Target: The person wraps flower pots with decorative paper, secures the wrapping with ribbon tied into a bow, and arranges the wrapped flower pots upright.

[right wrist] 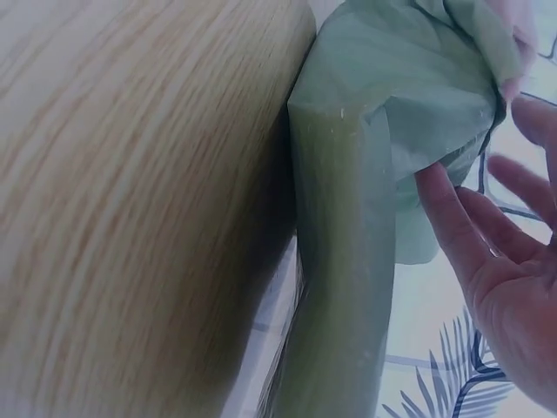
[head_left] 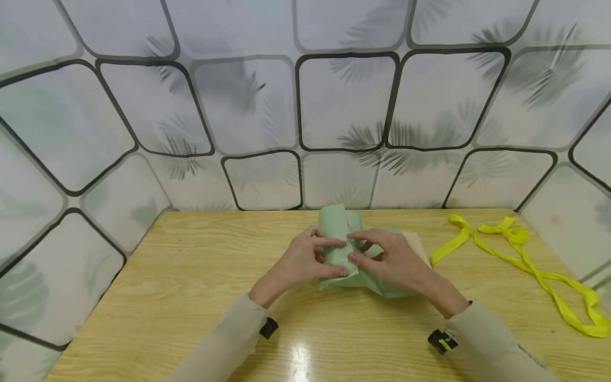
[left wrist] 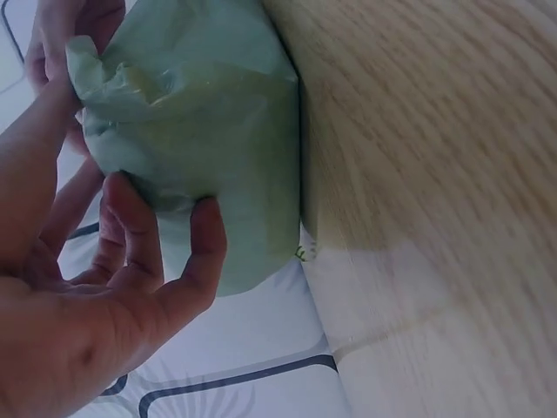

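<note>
A bundle wrapped in pale green paper (head_left: 334, 220) stands on the table, with a loose part of the paper (head_left: 393, 286) spreading to its right. My left hand (head_left: 305, 257) holds the bundle from the left, thumb low and index finger higher. In the left wrist view, curled fingertips of the left hand (left wrist: 130, 279) press into the creased paper (left wrist: 235, 148). From the right, my right hand (head_left: 391, 260) pinches at the paper with thumb and index finger. The right wrist view shows one digit of the right hand (right wrist: 505, 252) under a paper fold (right wrist: 426, 122). The bundle's contents are hidden.
A long yellow ribbon (head_left: 534, 270) lies loosely looped on the right side of the wooden table (head_left: 191, 265). Something flat and beige (head_left: 416, 245) is partly visible behind the right hand. A patterned cloth wall (head_left: 343, 101) encloses the table's back and sides.
</note>
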{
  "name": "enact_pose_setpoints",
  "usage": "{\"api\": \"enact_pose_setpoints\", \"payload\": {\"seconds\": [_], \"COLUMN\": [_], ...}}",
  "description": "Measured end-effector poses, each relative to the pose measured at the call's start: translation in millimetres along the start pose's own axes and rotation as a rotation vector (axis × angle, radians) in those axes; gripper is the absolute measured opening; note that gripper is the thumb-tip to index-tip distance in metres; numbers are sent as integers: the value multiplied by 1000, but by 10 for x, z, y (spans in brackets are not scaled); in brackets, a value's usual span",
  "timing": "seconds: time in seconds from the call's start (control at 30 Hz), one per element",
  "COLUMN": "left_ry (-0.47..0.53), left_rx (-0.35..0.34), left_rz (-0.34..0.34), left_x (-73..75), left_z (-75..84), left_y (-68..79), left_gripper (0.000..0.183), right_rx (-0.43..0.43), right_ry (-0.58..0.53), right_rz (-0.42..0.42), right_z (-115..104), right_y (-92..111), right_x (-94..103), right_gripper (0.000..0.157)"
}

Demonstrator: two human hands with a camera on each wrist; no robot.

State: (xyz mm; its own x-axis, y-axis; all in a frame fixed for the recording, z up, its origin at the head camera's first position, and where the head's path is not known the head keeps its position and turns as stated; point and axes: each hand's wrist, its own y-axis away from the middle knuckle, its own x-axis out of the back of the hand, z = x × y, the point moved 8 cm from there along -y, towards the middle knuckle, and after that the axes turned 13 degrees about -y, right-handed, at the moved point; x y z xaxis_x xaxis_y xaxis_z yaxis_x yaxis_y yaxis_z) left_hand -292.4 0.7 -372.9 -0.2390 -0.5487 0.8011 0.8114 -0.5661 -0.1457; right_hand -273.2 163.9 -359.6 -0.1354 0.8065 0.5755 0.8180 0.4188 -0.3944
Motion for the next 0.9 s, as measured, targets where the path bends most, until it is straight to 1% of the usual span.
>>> {"api": "enact_pose_setpoints", "payload": {"seconds": [0.1,0.17,0.2,0.23,0.3,0.37,0.43,0.47,0.53,0.57,0.63,0.7,0.83,0.9], "left_ry": [-31,-32,-22,6,78,152,211,223,228,220,189,143,30,-3], "left_rx": [-34,-43,-45,-44,-44,-56,-73,-81,-93,-93,-95,-115,-167,-182], "left_rz": [21,5,-17,-50,-136,-232,-314,-343,-370,-368,-333,-260,-87,-27], "left_x": [1,-8,-14,-24,-43,-59,-66,-69,-77,-81,-87,-79,-40,-29], "left_z": [19,-5,-27,-60,-128,-187,-230,-244,-263,-270,-265,-232,-136,-96], "left_y": [6,8,9,11,17,28,45,51,58,57,42,18,-18,-20], "left_gripper": [53,55,55,56,58,65,75,80,87,88,87,82,65,58], "right_rx": [-2,-14,-16,-16,-14,-6,5,9,10,10,5,2,-16,-40], "right_ry": [-38,-63,-72,-78,-90,-98,-98,-96,-94,-92,-88,-84,-98,-117], "right_rz": [-28,-45,-51,-57,-69,-76,-79,-80,-81,-82,-84,-88,-99,-106], "right_z": [-11,-10,-9,-7,-4,-3,-4,-5,-2,0,0,-7,-18,-15], "right_y": [13,19,20,19,17,14,10,8,5,4,2,0,3,7], "right_x": [-16,-25,-28,-33,-43,-52,-60,-61,-63,-63,-59,-55,-57,-67], "right_gripper": [37,38,39,40,42,44,46,46,47,48,48,47,43,44]}}
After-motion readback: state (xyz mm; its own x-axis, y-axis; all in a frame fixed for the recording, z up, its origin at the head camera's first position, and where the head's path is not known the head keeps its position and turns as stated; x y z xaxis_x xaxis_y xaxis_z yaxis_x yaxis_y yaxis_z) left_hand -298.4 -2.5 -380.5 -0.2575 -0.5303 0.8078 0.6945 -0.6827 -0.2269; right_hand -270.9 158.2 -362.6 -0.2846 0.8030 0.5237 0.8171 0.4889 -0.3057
